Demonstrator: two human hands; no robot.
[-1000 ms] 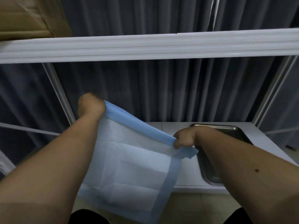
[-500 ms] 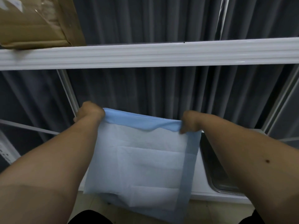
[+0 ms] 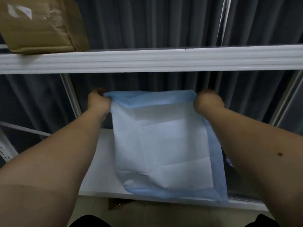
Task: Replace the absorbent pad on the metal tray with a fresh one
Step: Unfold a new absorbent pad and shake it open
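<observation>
A white absorbent pad (image 3: 164, 145) with a blue border hangs spread out in front of me over the white lower shelf (image 3: 101, 174). My left hand (image 3: 98, 101) grips its top left corner. The top right corner is gripped by my right hand (image 3: 207, 102). The pad's lower edge droops at the shelf's front edge. Only a dark sliver of the metal tray (image 3: 227, 163) shows to the right of the pad, between it and my right forearm; the rest of the tray is hidden.
A white upper shelf rail (image 3: 164, 60) crosses the view above my hands, with a brown cardboard box (image 3: 41, 25) on it at the left. Dark grey curtains (image 3: 155, 23) hang behind the rack. A slanted rack upright (image 3: 72, 97) stands just left of my left hand.
Both hands have lifted the pad and carried it to the right. The pad now hangs level and covers most of the tray, which showed openly a second ago.
</observation>
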